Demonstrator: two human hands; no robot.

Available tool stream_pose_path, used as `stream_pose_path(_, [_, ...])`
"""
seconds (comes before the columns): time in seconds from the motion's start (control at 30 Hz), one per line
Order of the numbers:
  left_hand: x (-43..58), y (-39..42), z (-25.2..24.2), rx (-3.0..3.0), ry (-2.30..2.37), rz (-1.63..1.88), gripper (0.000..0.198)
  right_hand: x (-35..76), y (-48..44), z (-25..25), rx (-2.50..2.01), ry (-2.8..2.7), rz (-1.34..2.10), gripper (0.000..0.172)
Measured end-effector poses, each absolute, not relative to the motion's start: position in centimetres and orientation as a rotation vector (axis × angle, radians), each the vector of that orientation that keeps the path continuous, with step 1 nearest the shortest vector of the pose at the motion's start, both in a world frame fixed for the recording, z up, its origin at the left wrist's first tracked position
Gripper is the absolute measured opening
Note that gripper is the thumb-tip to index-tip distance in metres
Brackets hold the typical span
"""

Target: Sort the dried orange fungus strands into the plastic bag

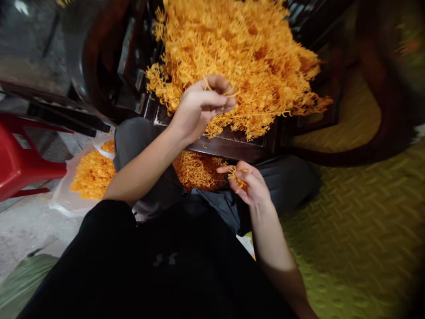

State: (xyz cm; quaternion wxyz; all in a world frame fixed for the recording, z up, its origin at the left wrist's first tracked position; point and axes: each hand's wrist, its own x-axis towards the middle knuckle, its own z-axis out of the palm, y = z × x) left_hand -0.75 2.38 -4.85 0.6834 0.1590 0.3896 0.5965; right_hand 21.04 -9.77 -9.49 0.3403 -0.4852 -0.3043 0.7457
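A big heap of curly orange strands (232, 48), which look like cordyceps mushrooms, is piled on a dark wooden chair (229, 144). My left hand (202, 104) is raised over the near side of this heap. Its thumb and fingers pinch a few thin orange strands (229, 94). Lower and to the right, above my lap, my right hand (252, 184) holds a small cluster of orange strands (236, 178) between thumb and fingers, with the index finger stretched to the left. Between my knees, below the seat edge, lies a second mass of finer, darker orange strands (199, 170).
A clear plastic bag (61, 195) with more orange pieces (94, 175) stands on the floor at left. Beside it is a red plastic stool (20, 164). Curved dark wooden arms (381, 110) flank the chair. Yellow-green textured sheeting (361, 221) covers the right side.
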Motion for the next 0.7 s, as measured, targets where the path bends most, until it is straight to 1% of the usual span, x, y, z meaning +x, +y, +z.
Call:
stream_pose_path(0.07, [-1.3,2.1,-3.7,0.372,0.85,1.325,0.013,21.1,-8.9,-7.1,-1.124,-0.837,1.862,0.034])
stream_pose_path(0.13, [-1.9,1.8,-2.5,0.413,0.793,1.323,0.008,21.2,-7.5,-4.3,-1.003,-0.861,1.761,0.03])
stream_pose_path(0.23, [-2.3,1.3,-1.3,0.489,0.697,1.358,0.01,21.8,-5.1,0.0,-0.858,-0.945,1.585,0.019])
stream_pose_path(0.27, [-2.3,1.3,-1.3,0.506,0.691,1.381,0.01,22.0,-4.2,1.3,-0.818,-0.995,1.499,0.019])
stream_pose_path(0.33, [-2.2,1.3,-1.4,0.53,0.72,1.423,0.011,22.6,-2.6,3.2,-0.788,-1.1,1.317,0.029])
stream_pose_path(0.37, [-2.1,1.3,-1.5,0.543,0.743,1.433,0.014,22.8,-1.9,3.9,-0.801,-1.14,1.242,0.029])
stream_pose_path(0.47, [-1.8,1.4,-1.8,0.59,0.779,1.431,0.028,23.1,-0.3,4.2,-0.815,-1.171,1.159,0.01])
stream_pose_path(0.5, [-1.7,1.4,-1.9,0.607,0.785,1.421,0.032,23.1,0.1,3.9,-0.797,-1.162,1.181,0.01])
stream_pose_path(0.63, [-1.1,1.1,-2.3,0.708,0.766,1.393,0.036,22.6,0.9,1.0,-0.705,-1.074,1.367,0.013])
stream_pose_path(0.7, [-0.8,0.9,-2.8,0.801,0.737,1.406,0.04,22.3,1.2,-0.8,-0.681,-1.008,1.501,0.022])
